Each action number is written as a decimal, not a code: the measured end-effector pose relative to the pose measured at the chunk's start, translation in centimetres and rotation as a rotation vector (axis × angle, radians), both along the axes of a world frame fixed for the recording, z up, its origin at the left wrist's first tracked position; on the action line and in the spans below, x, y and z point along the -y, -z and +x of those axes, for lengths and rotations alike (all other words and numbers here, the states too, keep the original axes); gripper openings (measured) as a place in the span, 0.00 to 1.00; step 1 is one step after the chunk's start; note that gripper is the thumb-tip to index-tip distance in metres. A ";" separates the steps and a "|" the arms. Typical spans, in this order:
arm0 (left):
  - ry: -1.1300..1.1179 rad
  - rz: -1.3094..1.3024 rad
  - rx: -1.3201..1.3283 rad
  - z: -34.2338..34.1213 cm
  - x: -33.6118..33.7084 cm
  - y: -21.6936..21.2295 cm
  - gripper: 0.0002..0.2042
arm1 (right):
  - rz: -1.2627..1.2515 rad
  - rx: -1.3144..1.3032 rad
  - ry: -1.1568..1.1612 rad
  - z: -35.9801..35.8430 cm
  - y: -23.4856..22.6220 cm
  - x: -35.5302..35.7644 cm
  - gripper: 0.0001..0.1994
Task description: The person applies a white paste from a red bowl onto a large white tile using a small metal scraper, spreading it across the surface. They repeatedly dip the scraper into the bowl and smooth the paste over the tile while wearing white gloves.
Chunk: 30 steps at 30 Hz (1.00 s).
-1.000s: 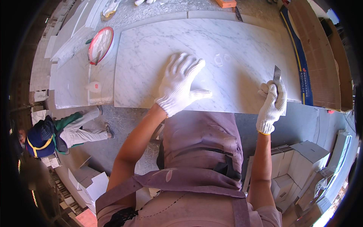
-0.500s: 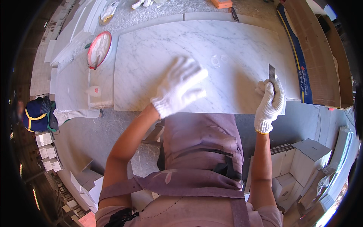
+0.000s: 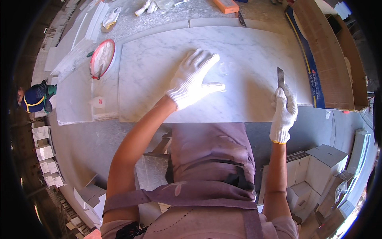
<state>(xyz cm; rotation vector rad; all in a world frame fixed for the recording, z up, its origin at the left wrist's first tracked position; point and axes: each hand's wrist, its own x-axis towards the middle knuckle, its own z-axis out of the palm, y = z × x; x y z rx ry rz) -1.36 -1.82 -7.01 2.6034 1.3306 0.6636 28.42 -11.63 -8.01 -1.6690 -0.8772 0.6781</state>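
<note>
A white, grey-veined marble slab point(image 3: 159, 51) lies flat in front of me. My left hand point(image 3: 195, 77), in a white knit glove, rests over its middle with the fingers stretched and the thumb apart, beside faint wet-looking marks point(image 3: 227, 68) on the surface. At the slab's right front edge my gloved right hand point(image 3: 284, 105) is closed round a putty knife point(image 3: 281, 76), its metal blade pointing away from me; the handle is hidden in the glove. Left of the slab stands a red-rimmed bowl point(image 3: 112, 63) of white paste with a tool in it.
A cardboard box point(image 3: 328, 59) stands along the right side. At the back lie an orange block point(image 3: 226, 5), a dark-bladed tool point(image 3: 241, 19) and white gloves point(image 3: 149, 6). A small white bottle point(image 3: 98, 102) is at the left. Another person point(image 3: 36, 97) is at far left.
My left hand, blurred before, has settled slightly up and to the right on the slab. The right hand still holds the putty knife in nearly the same place. The view has shifted slightly.
</note>
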 end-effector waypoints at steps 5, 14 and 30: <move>0.085 -0.045 -0.101 2.1 -4.7 -0.3 0.33 | 0.084 0.151 0.017 -0.7 1.9 -0.4 0.15; 0.309 -0.218 0.045 1.9 -0.9 -0.9 0.27 | 0.129 0.209 -0.014 -0.1 2.9 -0.3 0.17; 0.223 -0.059 -0.213 5.2 -5.4 0.0 0.24 | 0.189 0.433 -0.041 -0.4 2.9 -0.6 0.12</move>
